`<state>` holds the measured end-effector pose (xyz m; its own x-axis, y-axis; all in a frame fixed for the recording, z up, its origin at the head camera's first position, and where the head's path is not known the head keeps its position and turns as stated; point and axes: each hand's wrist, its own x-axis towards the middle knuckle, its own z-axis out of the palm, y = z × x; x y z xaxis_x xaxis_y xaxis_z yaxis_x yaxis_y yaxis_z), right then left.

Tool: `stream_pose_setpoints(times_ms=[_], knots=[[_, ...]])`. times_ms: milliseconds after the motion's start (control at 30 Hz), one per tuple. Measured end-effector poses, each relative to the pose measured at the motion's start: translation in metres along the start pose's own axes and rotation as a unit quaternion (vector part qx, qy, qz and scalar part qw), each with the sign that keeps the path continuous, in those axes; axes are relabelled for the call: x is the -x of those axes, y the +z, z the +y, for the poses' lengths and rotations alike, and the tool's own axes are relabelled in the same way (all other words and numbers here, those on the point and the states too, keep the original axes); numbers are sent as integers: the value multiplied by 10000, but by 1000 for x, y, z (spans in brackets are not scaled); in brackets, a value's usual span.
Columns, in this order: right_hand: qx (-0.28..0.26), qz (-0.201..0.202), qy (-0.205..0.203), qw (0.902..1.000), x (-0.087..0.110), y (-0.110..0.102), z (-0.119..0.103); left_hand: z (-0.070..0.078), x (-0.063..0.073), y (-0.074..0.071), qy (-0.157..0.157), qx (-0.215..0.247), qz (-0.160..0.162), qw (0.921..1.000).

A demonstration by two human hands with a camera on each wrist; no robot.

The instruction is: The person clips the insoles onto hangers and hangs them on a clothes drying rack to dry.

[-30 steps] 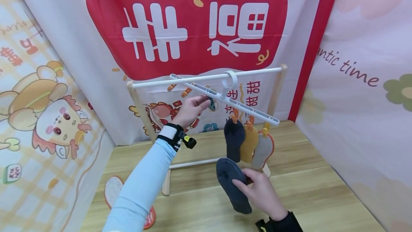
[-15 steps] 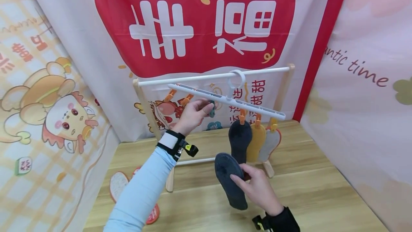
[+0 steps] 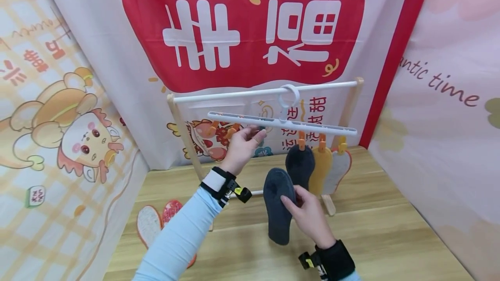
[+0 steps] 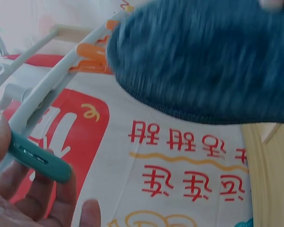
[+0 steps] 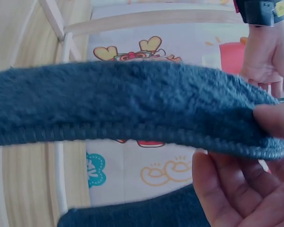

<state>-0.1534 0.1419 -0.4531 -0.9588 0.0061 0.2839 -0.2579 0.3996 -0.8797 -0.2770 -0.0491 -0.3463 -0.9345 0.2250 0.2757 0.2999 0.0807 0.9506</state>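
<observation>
My left hand pinches a teal clothes clip at the underside of a white hanger. The clip is mostly hidden in the head view but plain in the left wrist view. My right hand holds a dark blue fuzzy insole by its side edge, thumb on the face and fingers behind. It is upright, below and right of my left hand. On the hanger's right half hang a dark insole, a yellow insole and a light grey insole, held by orange and yellow clips.
The hanger's hook loops over the white rod of a wood-legged rack. Two orange clips hang from its left half. A pale insole and a red insole lie on the wooden table, partly behind my left sleeve.
The hanger has swung from a steep diagonal to nearly parallel with the rod. My right hand has raised the dark insole and turned it more upright. My left hand stays at the teal clip.
</observation>
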Motion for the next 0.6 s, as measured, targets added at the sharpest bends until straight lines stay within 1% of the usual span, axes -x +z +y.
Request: stream_pose_setpoints(times_ms=[167, 267, 500, 600], knots=[[-58, 169, -42, 9998, -12, 7, 4, 1, 3, 6, 13, 89, 84, 9999], [-102, 187, -50, 9998, -19, 10, 6, 2, 5, 9, -41, 200, 85, 9998], [-322, 219, 152, 9991, -32, 15, 9, 2, 8, 14, -88, 479, 70, 9988], [-342, 253, 161, 9990, -36, 16, 8, 3, 9, 16, -140, 563, 68, 9983]])
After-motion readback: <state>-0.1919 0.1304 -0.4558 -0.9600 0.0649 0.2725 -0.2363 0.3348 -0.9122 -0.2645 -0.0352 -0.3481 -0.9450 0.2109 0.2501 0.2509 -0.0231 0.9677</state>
